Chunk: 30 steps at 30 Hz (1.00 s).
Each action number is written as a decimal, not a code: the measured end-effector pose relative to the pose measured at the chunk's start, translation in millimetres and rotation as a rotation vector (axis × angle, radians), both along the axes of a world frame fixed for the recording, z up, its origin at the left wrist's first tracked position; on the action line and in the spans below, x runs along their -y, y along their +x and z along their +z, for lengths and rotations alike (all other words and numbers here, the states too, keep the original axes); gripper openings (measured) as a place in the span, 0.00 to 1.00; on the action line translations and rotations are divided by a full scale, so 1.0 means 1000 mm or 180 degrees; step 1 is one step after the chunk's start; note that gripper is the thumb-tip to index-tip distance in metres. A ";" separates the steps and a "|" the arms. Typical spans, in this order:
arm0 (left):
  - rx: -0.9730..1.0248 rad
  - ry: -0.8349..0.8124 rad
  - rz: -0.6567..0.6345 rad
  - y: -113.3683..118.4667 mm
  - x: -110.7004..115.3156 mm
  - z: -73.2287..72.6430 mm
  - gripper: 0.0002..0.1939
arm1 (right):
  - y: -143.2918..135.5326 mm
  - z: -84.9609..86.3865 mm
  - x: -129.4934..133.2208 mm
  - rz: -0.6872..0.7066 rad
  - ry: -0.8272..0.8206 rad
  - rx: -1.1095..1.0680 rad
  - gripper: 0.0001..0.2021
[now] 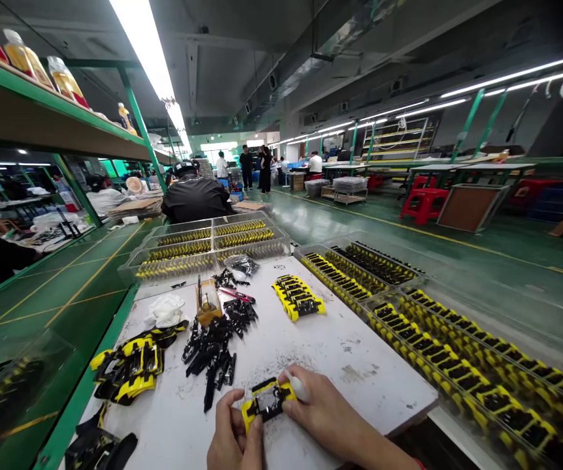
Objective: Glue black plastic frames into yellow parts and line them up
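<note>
My left hand (235,434) grips the left end of a yellow and black plastic part (268,399) low over the white tabletop (360,372). My right hand (323,411) is closed round a small white tool (297,385), its tip hidden, and touches the part's right end. A row of joined yellow and black parts (298,297) lies farther up the table. Loose black pieces (217,339) are heaped left of centre, beside an amber box (208,301) and a red cutter (237,295). More yellow and black parts (132,365) lie at the left.
Clear trays of yellow and black parts stand at the right (458,372) and far end (213,245). A crumpled white cloth (164,310) lies on the left side. Beyond the table sits a person in black (196,196). A green shelf (56,98) hangs upper left.
</note>
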<state>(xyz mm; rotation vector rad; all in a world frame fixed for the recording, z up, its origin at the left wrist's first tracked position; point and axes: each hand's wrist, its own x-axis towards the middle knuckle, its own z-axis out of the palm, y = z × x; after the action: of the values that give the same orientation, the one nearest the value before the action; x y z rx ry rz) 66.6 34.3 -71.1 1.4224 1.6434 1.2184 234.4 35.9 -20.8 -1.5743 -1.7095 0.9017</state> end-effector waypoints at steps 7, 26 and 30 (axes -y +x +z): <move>0.0002 -0.0149 -0.0300 -0.004 0.008 0.027 0.14 | -0.002 0.003 -0.002 0.0079 0.0010 0.0151 0.09; 0.0605 -0.0183 -0.0285 -0.008 0.006 0.018 0.29 | 0.063 0.005 -0.031 0.0092 0.0124 0.0004 0.14; 0.0741 -0.0152 -0.0111 -0.003 0.005 0.015 0.28 | 0.109 0.006 -0.055 -0.0312 0.0442 0.0414 0.16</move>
<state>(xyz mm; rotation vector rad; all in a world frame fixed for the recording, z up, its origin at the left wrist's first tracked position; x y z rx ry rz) 63.9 28.9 -56.1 1.2250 1.4728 1.2650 343.7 91.3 -15.1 -1.6379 -1.7275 0.6303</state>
